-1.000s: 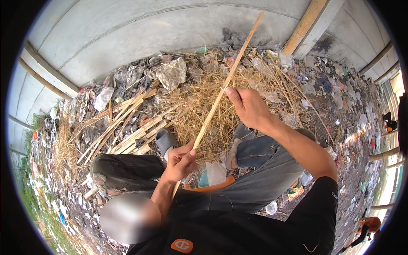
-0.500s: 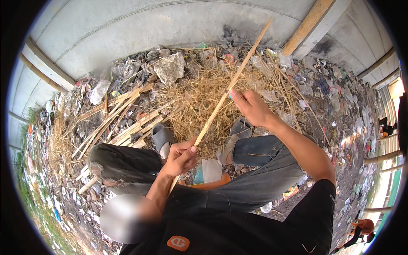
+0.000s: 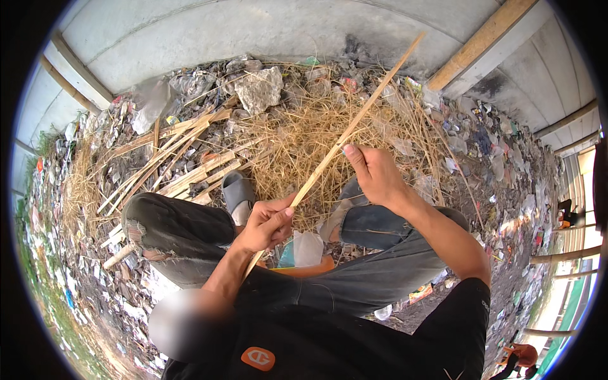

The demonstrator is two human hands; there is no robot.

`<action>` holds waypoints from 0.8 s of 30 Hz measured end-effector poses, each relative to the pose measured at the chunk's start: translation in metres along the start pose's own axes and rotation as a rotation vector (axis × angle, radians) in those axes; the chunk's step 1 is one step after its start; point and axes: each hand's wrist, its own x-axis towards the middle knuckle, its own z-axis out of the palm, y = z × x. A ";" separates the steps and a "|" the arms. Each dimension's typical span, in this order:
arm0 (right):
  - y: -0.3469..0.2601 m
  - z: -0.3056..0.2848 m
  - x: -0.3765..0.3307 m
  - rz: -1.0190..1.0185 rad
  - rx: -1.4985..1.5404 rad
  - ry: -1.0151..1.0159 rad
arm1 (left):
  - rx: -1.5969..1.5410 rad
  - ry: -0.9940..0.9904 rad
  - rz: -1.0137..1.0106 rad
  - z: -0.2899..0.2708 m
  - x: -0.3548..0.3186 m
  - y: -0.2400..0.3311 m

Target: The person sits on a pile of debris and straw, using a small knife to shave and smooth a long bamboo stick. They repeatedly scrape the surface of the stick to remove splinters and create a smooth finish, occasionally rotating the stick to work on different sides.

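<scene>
A long, pale, split strip that looks like bamboo (image 3: 316, 178) slants from near my lap up toward the wall. Closed around its lower part is my left hand (image 3: 269, 226), thumb lying along the top. Farther up, my right hand (image 3: 382, 176) is closed with its thumb tip at the strip's right edge. A small bluish spot shows by that thumb, but what the curled fingers hold is hidden. Between my bent legs, below the strip, lie a whitish, translucent piece (image 3: 308, 248) and a curved orange thing (image 3: 310, 270).
Dry straw-like shavings (image 3: 310, 142) cover the ground before my grey sandals (image 3: 238, 192). A pile of split strips (image 3: 168, 155) lies left, near a pale rock (image 3: 259, 90). Scattered litter (image 3: 500, 158) surrounds me. A grey wall (image 3: 253, 31) stands ahead; someone in orange (image 3: 524, 356) is far right.
My right hand has slid a little down the strip toward my left hand, its thumb now at the edge. The strip tilts slightly more to the right. The whole view has shifted slightly.
</scene>
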 end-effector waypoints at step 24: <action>0.029 0.012 0.007 0.167 0.459 -0.361 | -0.055 -0.010 -0.029 -0.002 0.002 -0.004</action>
